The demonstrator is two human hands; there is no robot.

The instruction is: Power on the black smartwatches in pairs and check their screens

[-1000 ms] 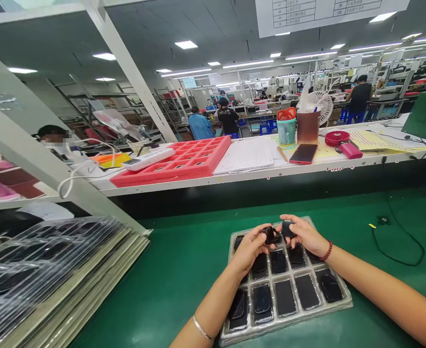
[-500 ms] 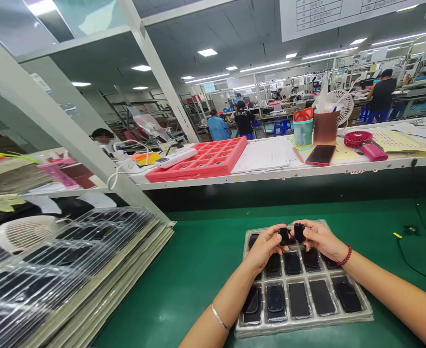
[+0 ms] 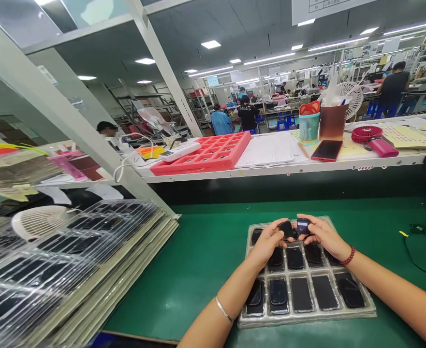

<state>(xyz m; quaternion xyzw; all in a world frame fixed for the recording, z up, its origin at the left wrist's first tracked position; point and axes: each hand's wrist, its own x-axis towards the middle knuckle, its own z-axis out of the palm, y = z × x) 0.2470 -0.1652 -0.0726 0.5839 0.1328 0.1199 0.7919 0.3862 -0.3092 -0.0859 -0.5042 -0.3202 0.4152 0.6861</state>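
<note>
Over the far part of a clear plastic tray (image 3: pixel 307 321), my two hands are close together, each pinching a small black piece. My left hand (image 3: pixel 269 241) is closed on a rounded-square black piece (image 3: pixel 286 229) that looks like a smartwatch body. My right hand (image 3: pixel 323 235) grips a similar glossy piece (image 3: pixel 303 226), whose face catches a bright reflection. Below them, several tray pockets hold black rounded pieces (image 3: pixel 278 292). Two near pockets show only a flat dark base (image 3: pixel 301 294). My hands and forearms hide part of the tray's far rows.
Stacked clear trays (image 3: pixel 89 261) with dark pieces fill the left, with a white fan (image 3: pixel 38 222) on them. The shelf ahead carries a red foam tray (image 3: pixel 213 154), papers, a phone (image 3: pixel 327 150), cups and a pink fan (image 3: pixel 367 134). A black cable (image 3: pixel 416 263) lies right.
The piece in my right hand has turned, so its shiny face now shows a bright reflection. The left piece is also tilted differently. The whole view has shifted slightly.
</note>
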